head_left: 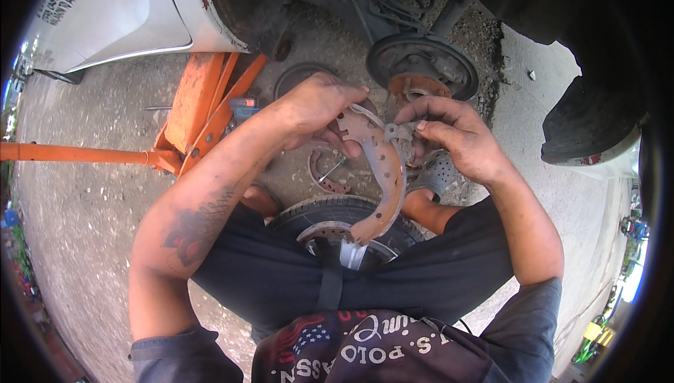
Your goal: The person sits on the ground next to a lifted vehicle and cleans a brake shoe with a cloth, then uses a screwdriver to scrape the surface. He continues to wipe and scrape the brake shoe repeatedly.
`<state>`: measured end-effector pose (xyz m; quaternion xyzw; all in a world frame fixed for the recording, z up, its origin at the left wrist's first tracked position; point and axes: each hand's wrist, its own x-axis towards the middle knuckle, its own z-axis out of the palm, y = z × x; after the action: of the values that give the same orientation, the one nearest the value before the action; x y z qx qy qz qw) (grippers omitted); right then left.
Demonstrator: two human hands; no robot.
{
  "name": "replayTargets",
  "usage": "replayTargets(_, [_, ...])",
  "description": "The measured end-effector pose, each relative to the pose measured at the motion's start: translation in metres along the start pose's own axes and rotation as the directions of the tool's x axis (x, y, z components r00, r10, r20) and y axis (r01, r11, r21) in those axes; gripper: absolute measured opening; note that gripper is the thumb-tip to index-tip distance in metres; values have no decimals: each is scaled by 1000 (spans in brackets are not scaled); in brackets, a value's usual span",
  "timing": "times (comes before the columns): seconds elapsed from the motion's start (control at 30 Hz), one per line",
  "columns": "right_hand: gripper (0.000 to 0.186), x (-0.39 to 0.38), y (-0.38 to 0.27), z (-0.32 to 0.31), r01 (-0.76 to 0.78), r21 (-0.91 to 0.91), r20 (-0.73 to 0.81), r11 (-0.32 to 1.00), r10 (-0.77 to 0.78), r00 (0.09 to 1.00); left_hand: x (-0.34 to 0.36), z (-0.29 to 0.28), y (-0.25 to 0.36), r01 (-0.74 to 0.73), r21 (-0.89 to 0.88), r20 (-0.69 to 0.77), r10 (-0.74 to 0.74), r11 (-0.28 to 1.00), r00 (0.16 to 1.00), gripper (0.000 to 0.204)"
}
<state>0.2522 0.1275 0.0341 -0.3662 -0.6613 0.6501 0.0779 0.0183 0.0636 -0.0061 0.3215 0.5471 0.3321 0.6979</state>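
A curved, rust-brown brake shoe [385,190] hangs between my hands, its lower end pointing down over the wheel. My left hand [319,113] is closed round its upper end, thumb and fingers on either side of the metal. My right hand [453,130] pinches a small grey metal piece [399,132] lying against the shoe's upper right edge. Just beyond my hands are the rusty hub [419,87] and the dark round backing plate [463,77]. A second brake shoe [317,167] lies on the ground below my left hand.
Between my legs lies a wheel with its tyre [309,209], another curved shoe [326,227] on it. An orange floor jack [193,98] stands left, its long handle [84,153] reaching outward. A red-and-blue tool handle [243,107] is beside it. Car bodywork [133,7] overhangs upper left.
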Motion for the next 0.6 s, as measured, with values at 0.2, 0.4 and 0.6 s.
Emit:
replayTargets(0.2, [29, -1, 6, 12, 60, -22, 26, 998, -59, 998, -4, 2, -1, 13, 49, -17, -13, 999, 1000, 44])
replayTargets(0.4, [45, 5, 6, 17, 158, -211, 10, 965, -159, 987, -2, 7, -5, 68, 172, 52, -78, 983, 996, 43])
replayTargets(0.6, [47, 6, 6, 21, 136, -153, 60, 979, -128, 990, 0, 13, -12, 70, 186, 112, -92, 980, 989, 42])
